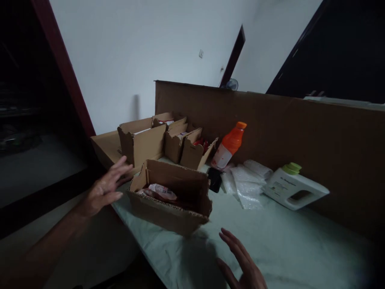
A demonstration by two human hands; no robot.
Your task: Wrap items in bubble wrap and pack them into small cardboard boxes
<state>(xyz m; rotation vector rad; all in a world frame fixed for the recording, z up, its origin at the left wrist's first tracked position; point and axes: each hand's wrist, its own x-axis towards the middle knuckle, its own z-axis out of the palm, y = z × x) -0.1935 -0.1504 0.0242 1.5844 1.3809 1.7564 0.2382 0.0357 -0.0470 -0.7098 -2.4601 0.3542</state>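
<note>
An open-topped cardboard box [168, 216] stands near the left edge of the table, its rim cut unevenly. Inside lies a clear plastic packet [162, 191] with red and white print; what it contains I cannot make out. My left hand [105, 186] is just left of this box, fingers apart, holding nothing and seemingly not touching the cardboard. Lower right of the box, my right hand [242, 263] hovers over the cloth with its fingers spread and nothing in it. The bottom of the frame cuts off part of that hand.
Behind are several smaller cardboard bins [148, 146], one with red items. An orange-capped bottle [230, 144], a dark flat object [214, 179], folded bubble wrap [248, 182] and a white jug [293, 186] with a green cap sit along a tall cardboard panel [270, 128]. Pale green cloth [288, 241] covers the table.
</note>
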